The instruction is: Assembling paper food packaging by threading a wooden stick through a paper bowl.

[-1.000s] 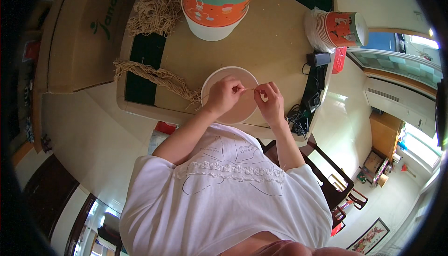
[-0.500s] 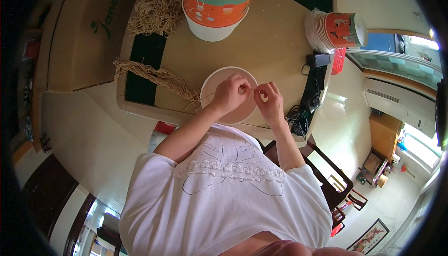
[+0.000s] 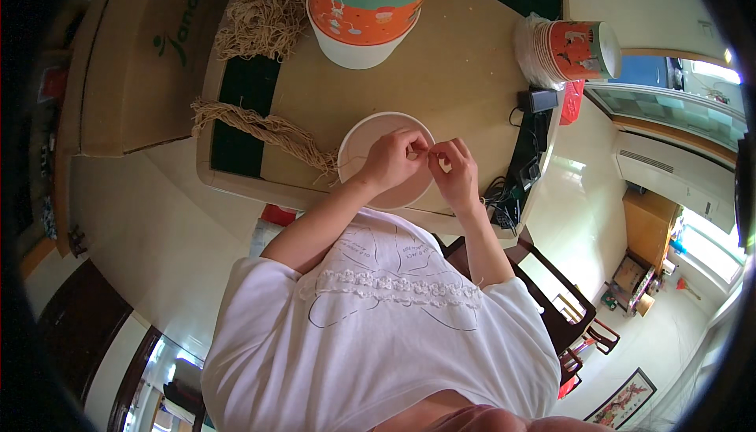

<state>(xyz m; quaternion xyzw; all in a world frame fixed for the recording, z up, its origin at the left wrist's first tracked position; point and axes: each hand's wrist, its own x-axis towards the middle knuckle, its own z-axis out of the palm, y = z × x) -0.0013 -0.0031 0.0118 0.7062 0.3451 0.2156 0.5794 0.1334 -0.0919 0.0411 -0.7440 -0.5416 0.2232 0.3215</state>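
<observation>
Over a round white paper tub (image 3: pixel 364 137) at the table's near edge, both my hands meet with their fingertips pinched. My left hand (image 3: pixel 394 160) and my right hand (image 3: pixel 455 170) hold a thin strand between them, mostly hidden by the fingers. A pale string runs from beside my left hand across the tub's rim toward a twisted bundle of beige string (image 3: pixel 264 129) on the left. Farther back lies a loose, tangled heap of the same string (image 3: pixel 264 14).
A large upturned orange and green paper tub stack (image 3: pixel 366 18) stands at the back. Stacked paper cups (image 3: pixel 579 50) lie at the right in plastic wrap. A black adapter (image 3: pixel 537 101) and cables sit along the right edge. A cardboard box (image 3: pixel 150 62) stands left.
My left hand has shifted slightly right and down, so its fingertips now come close against those of my right hand. The visible gap of strand has shortened.
</observation>
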